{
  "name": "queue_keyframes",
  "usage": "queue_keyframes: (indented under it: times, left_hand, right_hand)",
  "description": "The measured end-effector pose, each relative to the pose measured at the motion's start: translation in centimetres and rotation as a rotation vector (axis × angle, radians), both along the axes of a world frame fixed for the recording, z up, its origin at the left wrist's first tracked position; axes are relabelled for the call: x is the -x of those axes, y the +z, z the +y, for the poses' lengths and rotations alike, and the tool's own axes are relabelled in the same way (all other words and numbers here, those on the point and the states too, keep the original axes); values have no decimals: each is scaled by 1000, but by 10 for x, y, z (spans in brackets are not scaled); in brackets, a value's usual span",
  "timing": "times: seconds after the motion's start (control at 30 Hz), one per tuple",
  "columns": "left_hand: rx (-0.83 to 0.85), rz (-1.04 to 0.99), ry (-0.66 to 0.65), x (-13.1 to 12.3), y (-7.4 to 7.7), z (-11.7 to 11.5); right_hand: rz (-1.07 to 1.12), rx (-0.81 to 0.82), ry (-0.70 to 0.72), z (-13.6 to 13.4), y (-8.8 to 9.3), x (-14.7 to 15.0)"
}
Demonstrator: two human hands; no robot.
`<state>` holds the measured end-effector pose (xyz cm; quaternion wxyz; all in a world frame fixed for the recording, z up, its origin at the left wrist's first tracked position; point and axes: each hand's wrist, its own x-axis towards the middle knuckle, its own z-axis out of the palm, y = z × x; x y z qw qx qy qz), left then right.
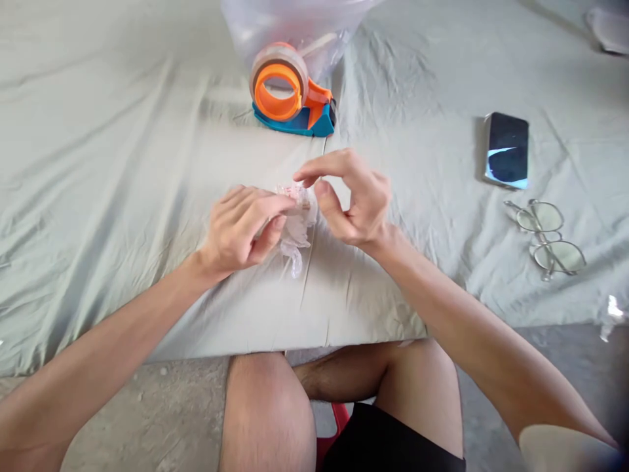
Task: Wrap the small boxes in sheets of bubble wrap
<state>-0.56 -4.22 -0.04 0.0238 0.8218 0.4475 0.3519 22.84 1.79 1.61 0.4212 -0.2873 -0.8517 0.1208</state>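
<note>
A small bundle of crumpled clear plastic wrap [297, 231] lies on the cloth in front of me, with pinkish print or content near its top. My left hand [243, 226] reaches over it from the left, its index fingertip resting on the upper part and its thumb held apart below. Whether the other left fingers touch the wrap is hidden. On the right side, my right hand [354, 195] hovers with the index finger bent above the bundle and the thumb spread away from it. Nothing shows between those right fingers.
Beyond my hands stands an orange and blue tape dispenser [317, 121], before a translucent plastic bag [295, 23]. To the right lie a dark phone [508, 149] and eyeglasses [550, 239]. A wrinkled pale green cloth [122, 196] covers the table, whose front edge is above my knees.
</note>
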Motion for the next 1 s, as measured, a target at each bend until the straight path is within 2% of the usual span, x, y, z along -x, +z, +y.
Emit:
queue_keyframes:
  times: [0.1,0.2,0.3,0.47,0.67,0.73,0.8,0.87,0.93,1.0]
  left_hand:
    - [-83,82,-50,4,-1,4]
    - [-19,149,-105,11,-3,7]
    - [30,126,-180,14,-4,10]
    - [-51,157,-253,5,-1,12]
    - [-29,99,-96,1,1,13]
    - [-26,65,-58,1,-1,14]
    - [-22,48,-25,1,-2,16]
    - [-1,52,18,0,-4,18]
    - [9,50,52,-1,-5,19]
    - [-14,16,69,-1,-6,20]
  right_hand:
    - [-4,-151,169,11,-15,-1]
    - [-102,-228,218,16,-22,-7]
    - [-166,-151,181,22,-23,-12]
    - [-151,-10,176,25,-22,-13]
    - [-5,126,132,25,-31,-13]
    - [29,65,92,26,-32,-12]
    - [41,-101,75,26,-31,-12]
    - [18,-259,125,26,-27,-13]
    - [-45,-281,203,25,-22,-16]
    - [-132,-192,228,25,-19,-19]
